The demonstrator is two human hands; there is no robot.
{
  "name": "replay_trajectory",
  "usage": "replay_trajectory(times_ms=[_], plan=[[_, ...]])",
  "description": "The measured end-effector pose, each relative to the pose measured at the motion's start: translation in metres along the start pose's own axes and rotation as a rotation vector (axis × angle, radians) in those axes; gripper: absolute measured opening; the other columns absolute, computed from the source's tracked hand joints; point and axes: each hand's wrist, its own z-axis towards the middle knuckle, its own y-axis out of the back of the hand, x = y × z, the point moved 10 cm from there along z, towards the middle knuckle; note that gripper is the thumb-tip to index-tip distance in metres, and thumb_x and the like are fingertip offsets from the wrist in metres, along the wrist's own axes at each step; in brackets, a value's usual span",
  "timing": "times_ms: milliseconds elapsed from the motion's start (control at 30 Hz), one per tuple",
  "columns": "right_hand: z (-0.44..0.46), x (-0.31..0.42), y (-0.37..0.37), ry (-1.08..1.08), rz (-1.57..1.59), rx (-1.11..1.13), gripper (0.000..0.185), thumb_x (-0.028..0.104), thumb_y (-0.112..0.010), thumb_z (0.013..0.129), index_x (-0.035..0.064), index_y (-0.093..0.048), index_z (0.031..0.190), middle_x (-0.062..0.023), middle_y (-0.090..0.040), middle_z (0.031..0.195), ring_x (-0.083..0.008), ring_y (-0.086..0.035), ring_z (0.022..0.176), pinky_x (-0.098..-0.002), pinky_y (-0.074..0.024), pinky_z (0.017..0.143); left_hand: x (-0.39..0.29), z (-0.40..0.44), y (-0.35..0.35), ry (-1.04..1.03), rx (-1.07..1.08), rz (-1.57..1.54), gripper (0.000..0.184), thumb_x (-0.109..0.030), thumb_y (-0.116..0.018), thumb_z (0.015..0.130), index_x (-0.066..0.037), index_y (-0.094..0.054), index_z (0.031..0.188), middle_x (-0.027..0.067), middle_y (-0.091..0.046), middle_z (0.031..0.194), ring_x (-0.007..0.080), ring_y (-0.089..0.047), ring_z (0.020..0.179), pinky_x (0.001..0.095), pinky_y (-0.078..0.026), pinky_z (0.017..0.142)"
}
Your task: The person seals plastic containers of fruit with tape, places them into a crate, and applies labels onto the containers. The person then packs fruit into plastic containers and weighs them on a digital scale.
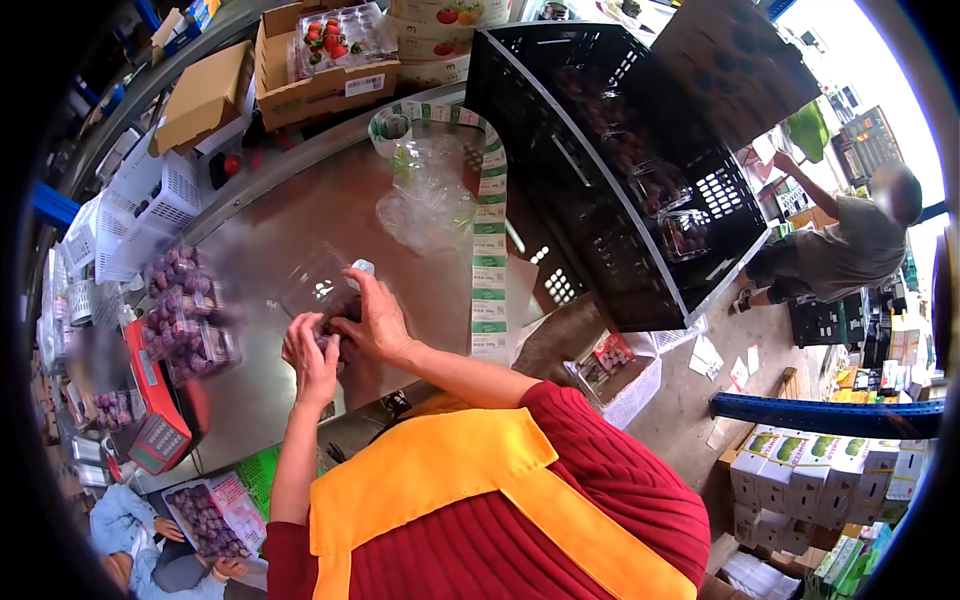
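A clear plastic clamshell box (309,282) with dark purple round fruit in it lies on the steel table (270,420), its lid side toward the back. My left hand (313,357) curls its fingers against the near left side of the box. Across its right side reaches my right hand (376,318), thumb bent in over the fruit. A small whitish piece (363,266) shows at the right fingertips; I cannot tell whether it is a label. Both hands partly hide the fruit. To the left stand stacked boxes of purple fruit (185,315).
A red scale (160,410) stands at the left. A label strip (489,250) hangs down the table beside crumpled clear plastic (430,195). A black crate (590,170) holds packed boxes at the right. Strawberries (330,40) sit behind. Other people are at lower left and far right.
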Motion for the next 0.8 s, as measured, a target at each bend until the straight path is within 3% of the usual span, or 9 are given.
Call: replay_trajectory(times_ms=[67,133,267,367,533,633,733,767,800], plan=[[-0.001,0.016,0.012,-0.021,-0.101,0.016,0.082,0.022,-0.084,0.068,0.0153,-0.040,0.137,-0.0122,-0.053,0.134,-0.0360,-0.051,0.118,-0.0467,-0.0393,0.101,0.042,0.002,0.003,0.161,-0.114,-0.043,0.042,-0.014,-0.052,0.093,-0.009,-0.044,0.133,0.0132,-0.043,0.138,0.0322,-0.038,0.132,0.0512,-0.023,0.108],[-0.002,0.015,0.008,0.005,-0.158,-0.005,0.086,0.025,-0.085,0.066,0.0153,-0.039,0.138,-0.0111,-0.052,0.134,-0.0354,-0.050,0.118,-0.0475,-0.0370,0.102,0.025,0.014,0.008,0.198,-0.187,0.149,0.050,-0.006,-0.054,0.089,-0.010,-0.041,0.136,0.0122,-0.043,0.139,0.0311,-0.036,0.135,0.0522,-0.022,0.109],[-0.004,0.012,0.005,0.072,-0.099,-0.121,0.093,0.023,-0.088,0.060,0.0135,-0.039,0.138,-0.0137,-0.051,0.135,-0.0386,-0.051,0.118,-0.0476,-0.0397,0.101,0.013,0.025,-0.019,0.126,-0.137,0.322,0.058,-0.002,-0.056,0.083,-0.011,-0.042,0.138,0.0120,-0.044,0.141,0.0317,-0.033,0.138,0.0539,-0.021,0.111],[-0.005,0.010,-0.004,0.105,-0.012,-0.104,0.089,0.016,-0.090,0.060,0.0060,-0.043,0.136,-0.0178,-0.053,0.132,-0.0371,-0.053,0.117,-0.0443,-0.0439,0.101,0.008,0.022,-0.005,0.059,-0.231,0.164,0.045,-0.008,-0.058,0.084,-0.012,-0.048,0.127,0.0126,-0.053,0.124,0.0324,-0.046,0.124,0.0517,-0.035,0.097],[-0.004,0.009,-0.003,0.104,0.185,0.016,0.087,0.011,-0.088,0.067,0.0034,-0.039,0.139,-0.0177,-0.047,0.138,-0.0311,-0.050,0.124,-0.0413,-0.0417,0.104,-0.001,0.017,0.003,0.027,-0.226,0.130,0.064,-0.026,-0.070,0.086,-0.007,-0.037,0.137,0.0162,-0.045,0.135,0.0339,-0.041,0.131,0.0512,-0.028,0.106],[-0.014,0.016,0.020,0.104,0.234,-0.012,0.074,0.009,-0.077,0.079,0.0051,-0.036,0.141,-0.0135,-0.045,0.141,-0.0271,-0.052,0.119,-0.0388,-0.0442,0.099,0.027,0.006,0.041,0.185,-0.449,-0.005,0.074,-0.040,-0.070,0.085,-0.008,-0.033,0.141,0.0185,-0.038,0.143,0.0359,-0.034,0.135,0.0518,-0.021,0.110],[-0.024,-0.010,0.040,0.013,0.373,-0.066,0.062,0.003,-0.063,0.088,0.0076,-0.034,0.142,-0.0110,-0.044,0.142,-0.0184,-0.057,0.108,-0.0357,-0.0436,0.098,0.147,-0.011,-0.008,0.663,-0.655,-0.306,0.062,-0.042,-0.061,0.095,-0.006,-0.035,0.139,0.0207,-0.047,0.135,0.0319,-0.047,0.127,0.0455,-0.040,0.099],[-0.025,-0.015,0.042,0.013,0.349,-0.038,0.060,0.002,-0.062,0.089,0.0089,-0.034,0.142,-0.0089,-0.043,0.143,-0.0171,-0.060,0.101,-0.0376,-0.0394,0.103,0.197,-0.005,-0.052,0.783,-0.548,-0.484,0.053,-0.043,-0.050,0.101,-0.004,-0.037,0.135,0.0184,-0.063,0.113,0.0271,-0.064,0.103,0.0370,-0.052,0.085],[-0.023,-0.022,0.043,0.015,0.326,-0.016,0.058,0.002,-0.061,0.089,0.0102,-0.035,0.141,-0.0068,-0.042,0.144,-0.0158,-0.062,0.094,-0.0395,-0.0352,0.108,0.193,0.000,-0.043,0.804,-0.550,-0.776,0.050,-0.043,-0.048,0.102,-0.004,-0.040,0.133,0.0166,-0.065,0.106,0.0253,-0.066,0.094,0.0353,-0.053,0.081]])
